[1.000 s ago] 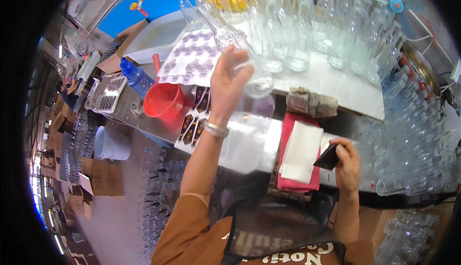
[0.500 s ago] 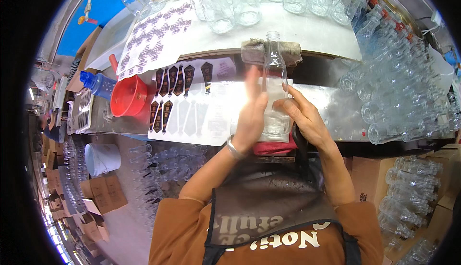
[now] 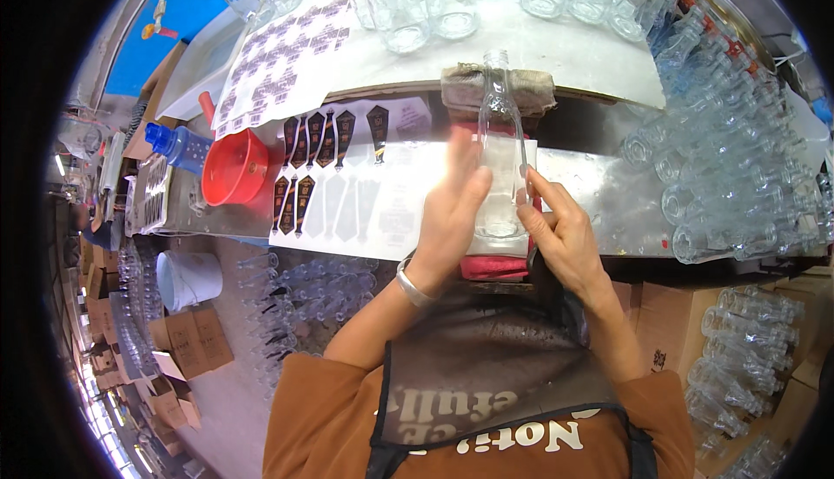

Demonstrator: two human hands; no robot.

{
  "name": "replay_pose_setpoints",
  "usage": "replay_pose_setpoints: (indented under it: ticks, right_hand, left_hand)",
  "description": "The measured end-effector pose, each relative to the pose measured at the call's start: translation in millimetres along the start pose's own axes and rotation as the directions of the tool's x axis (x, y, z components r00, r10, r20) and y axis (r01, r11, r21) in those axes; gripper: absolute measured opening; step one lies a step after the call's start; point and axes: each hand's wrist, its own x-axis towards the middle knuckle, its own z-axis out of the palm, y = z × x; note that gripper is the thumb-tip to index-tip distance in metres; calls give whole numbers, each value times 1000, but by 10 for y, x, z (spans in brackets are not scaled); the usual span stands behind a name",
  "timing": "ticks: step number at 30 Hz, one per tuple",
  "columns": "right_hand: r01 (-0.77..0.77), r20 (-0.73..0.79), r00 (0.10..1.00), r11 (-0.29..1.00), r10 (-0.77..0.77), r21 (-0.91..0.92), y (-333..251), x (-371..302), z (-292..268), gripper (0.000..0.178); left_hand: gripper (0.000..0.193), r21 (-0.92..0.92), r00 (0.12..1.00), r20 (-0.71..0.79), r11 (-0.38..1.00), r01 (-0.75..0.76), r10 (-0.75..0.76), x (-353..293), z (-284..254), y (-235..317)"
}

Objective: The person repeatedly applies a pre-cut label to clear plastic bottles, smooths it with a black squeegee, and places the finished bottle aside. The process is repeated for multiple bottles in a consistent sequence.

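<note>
A clear glass bottle (image 3: 497, 162) lies with its neck on a beige cloth pad (image 3: 534, 91) and its base by a red cloth (image 3: 493, 267). My left hand (image 3: 452, 214) is at the bottle's left side, fingers stretched out but blurred by motion. With thumb and fingers, my right hand (image 3: 563, 231) pinches a thin dark strip (image 3: 523, 153), seen edge-on along the bottle's right side; it may be a label. To the left is a backing sheet (image 3: 395, 205) with dark tie-shaped labels (image 3: 345, 138) and several bare label outlines.
A red tub (image 3: 234, 171) and blue plastic bottle (image 3: 178, 149) stand left. Glass bottles (image 3: 408, 32) line the far ledge beside a printed sheet (image 3: 278, 62). More bottles are piled right (image 3: 721, 158) and below. A white bucket (image 3: 189, 279) sits lower left.
My right hand has shifted slightly right, off the bottle's surface, and the dark strip now shows between its fingers. My left hand stays at the bottle's left side, its fingers still blurred.
</note>
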Motion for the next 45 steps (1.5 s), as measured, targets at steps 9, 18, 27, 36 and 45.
replay_pose_setpoints:
  ticks: [9, 18, 27, 36, 45]
  right_hand:
    - [96, -15, 995, 990, -98, -103, -131, -85, 19, 60]
    - [-24, 44, 999, 998, 22, 56, -70, -110, -47, 62]
    - [-100, -4, 995, 986, 101, 131, 139, -125, -246, 46]
    - [-115, -60, 990, 982, 125, 149, 124, -62, -276, 37]
    - [-134, -122, 983, 990, 140, 51, 312, -189, -455, 32]
  left_hand:
    - [77, -74, 985, 167, 996, 48, -35, 90, -16, -113]
    - [77, -121, 993, 119, 992, 32, -17, 77, -47, -159]
    - [72, 995, 996, -11, 101, 20, -89, -145, -1251, -110]
    - [64, 995, 988, -79, -50, 87, 134, -638, -1899, -37]
    - [71, 925, 954, 270, 240, -294, 127, -911, -1352, -182]
